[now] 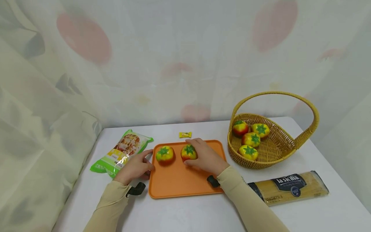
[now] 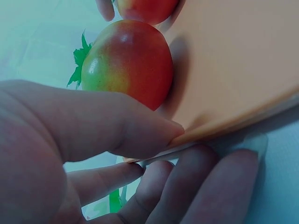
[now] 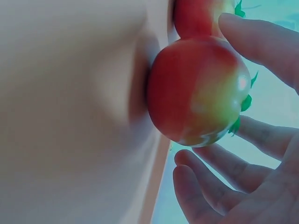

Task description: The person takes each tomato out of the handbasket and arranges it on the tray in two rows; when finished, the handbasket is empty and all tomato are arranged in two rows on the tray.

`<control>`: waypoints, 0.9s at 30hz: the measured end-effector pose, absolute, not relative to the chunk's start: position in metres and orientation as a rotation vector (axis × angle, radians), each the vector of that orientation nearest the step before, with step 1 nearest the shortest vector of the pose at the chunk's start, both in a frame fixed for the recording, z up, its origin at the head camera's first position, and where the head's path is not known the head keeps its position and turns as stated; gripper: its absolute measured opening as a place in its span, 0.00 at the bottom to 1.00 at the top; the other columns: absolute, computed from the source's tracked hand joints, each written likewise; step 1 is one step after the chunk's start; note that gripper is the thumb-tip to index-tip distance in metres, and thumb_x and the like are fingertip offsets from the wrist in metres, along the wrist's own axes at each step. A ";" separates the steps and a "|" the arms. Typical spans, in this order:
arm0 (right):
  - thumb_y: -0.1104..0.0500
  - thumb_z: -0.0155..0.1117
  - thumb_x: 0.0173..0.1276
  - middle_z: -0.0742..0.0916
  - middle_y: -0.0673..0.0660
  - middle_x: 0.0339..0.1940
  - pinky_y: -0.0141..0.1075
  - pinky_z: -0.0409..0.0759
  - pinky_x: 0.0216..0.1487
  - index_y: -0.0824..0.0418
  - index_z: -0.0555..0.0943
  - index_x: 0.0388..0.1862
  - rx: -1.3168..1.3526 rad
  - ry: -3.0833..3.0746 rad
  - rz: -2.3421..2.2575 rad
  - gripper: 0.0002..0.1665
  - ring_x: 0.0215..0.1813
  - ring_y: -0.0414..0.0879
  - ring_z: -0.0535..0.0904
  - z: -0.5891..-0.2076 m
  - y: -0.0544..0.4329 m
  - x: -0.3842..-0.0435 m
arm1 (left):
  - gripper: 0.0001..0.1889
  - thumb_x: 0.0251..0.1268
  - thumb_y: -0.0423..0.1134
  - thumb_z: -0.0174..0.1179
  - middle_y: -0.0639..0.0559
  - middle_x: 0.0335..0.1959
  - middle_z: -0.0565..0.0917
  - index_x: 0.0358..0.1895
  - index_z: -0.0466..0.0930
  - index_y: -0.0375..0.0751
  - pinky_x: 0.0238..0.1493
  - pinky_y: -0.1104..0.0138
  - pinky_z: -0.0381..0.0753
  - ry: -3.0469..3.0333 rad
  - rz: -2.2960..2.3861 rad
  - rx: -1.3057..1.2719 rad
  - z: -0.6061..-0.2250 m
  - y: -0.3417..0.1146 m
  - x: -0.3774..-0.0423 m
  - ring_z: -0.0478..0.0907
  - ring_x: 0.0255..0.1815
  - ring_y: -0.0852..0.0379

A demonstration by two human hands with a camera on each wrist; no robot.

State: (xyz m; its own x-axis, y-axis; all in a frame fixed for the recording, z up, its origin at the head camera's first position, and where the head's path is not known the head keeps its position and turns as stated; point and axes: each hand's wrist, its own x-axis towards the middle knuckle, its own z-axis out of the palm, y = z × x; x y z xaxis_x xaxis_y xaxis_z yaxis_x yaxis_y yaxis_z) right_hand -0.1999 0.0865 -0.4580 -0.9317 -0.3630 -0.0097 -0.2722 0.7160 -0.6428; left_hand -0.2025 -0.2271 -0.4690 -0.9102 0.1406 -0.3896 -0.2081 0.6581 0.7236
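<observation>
Two red-and-yellow tomatoes with green leafy tops lie on an orange tray. My left hand grips the tray's left rim, the thumb over the edge and the fingers below it in the left wrist view. Just beyond that thumb sits the left tomato. Around the right tomato my right hand is spread, thumb on the near side and fingers on the far side. Gaps show between its fingers and the fruit in the right wrist view.
A wicker basket with several tomatoes stands to the tray's right, its tall handle arching above. A spaghetti pack lies in front of it. Left of the tray is a green food bag. Behind the tray lies a small yellow packet.
</observation>
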 end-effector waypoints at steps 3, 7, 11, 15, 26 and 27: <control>0.42 0.80 0.67 0.77 0.55 0.77 0.52 0.78 0.76 0.48 0.68 0.84 -0.520 2.799 -0.997 0.51 0.70 0.52 0.78 -0.456 0.089 -0.199 | 0.42 0.66 0.36 0.68 0.42 0.44 0.85 0.84 0.64 0.46 0.37 0.61 0.91 2.467 1.133 -0.034 -0.469 -0.226 -0.203 0.88 0.32 0.52; 0.40 0.79 0.68 0.77 0.55 0.77 0.52 0.77 0.78 0.50 0.69 0.84 -0.547 2.822 -0.978 0.50 0.72 0.53 0.78 -0.453 0.091 -0.198 | 0.42 0.67 0.36 0.68 0.42 0.45 0.85 0.84 0.64 0.44 0.38 0.61 0.91 2.474 1.113 -0.031 -0.468 -0.225 -0.203 0.87 0.31 0.53; 0.40 0.78 0.69 0.77 0.55 0.77 0.52 0.76 0.79 0.51 0.68 0.85 -0.576 2.849 -0.954 0.51 0.74 0.53 0.77 -0.448 0.093 -0.196 | 0.42 0.67 0.36 0.68 0.41 0.45 0.84 0.85 0.63 0.43 0.38 0.60 0.91 2.472 1.109 -0.022 -0.468 -0.224 -0.203 0.87 0.31 0.52; 0.40 0.78 0.68 0.77 0.54 0.78 0.54 0.75 0.80 0.50 0.69 0.84 -0.564 2.853 -0.985 0.50 0.77 0.53 0.75 -0.439 0.098 -0.190 | 0.42 0.68 0.36 0.68 0.41 0.45 0.84 0.85 0.62 0.44 0.37 0.60 0.91 2.465 1.118 -0.019 -0.471 -0.225 -0.203 0.86 0.32 0.52; 0.39 0.77 0.69 0.81 0.53 0.71 0.53 0.80 0.73 0.50 0.77 0.77 -0.524 2.952 -0.970 0.42 0.71 0.53 0.80 -0.424 0.166 -0.162 | 0.44 0.67 0.39 0.68 0.42 0.46 0.84 0.86 0.61 0.44 0.38 0.60 0.91 2.476 1.086 0.006 -0.473 -0.231 -0.206 0.87 0.32 0.53; 0.40 0.78 0.69 0.82 0.53 0.70 0.53 0.82 0.71 0.51 0.77 0.77 -0.504 2.970 -0.967 0.41 0.69 0.54 0.81 -0.423 0.175 -0.159 | 0.44 0.67 0.39 0.68 0.42 0.46 0.84 0.86 0.61 0.44 0.39 0.60 0.91 2.475 1.082 0.011 -0.472 -0.231 -0.207 0.87 0.33 0.54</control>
State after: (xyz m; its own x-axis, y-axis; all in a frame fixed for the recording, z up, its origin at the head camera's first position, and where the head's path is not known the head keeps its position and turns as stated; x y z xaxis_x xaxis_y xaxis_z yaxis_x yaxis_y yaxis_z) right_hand -0.1592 0.1746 -0.4226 -0.9490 -0.2923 0.1183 -0.3059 0.7624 -0.5703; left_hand -0.2068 -0.2310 -0.4722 -0.9047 0.1774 -0.3873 -0.1638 0.6944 0.7007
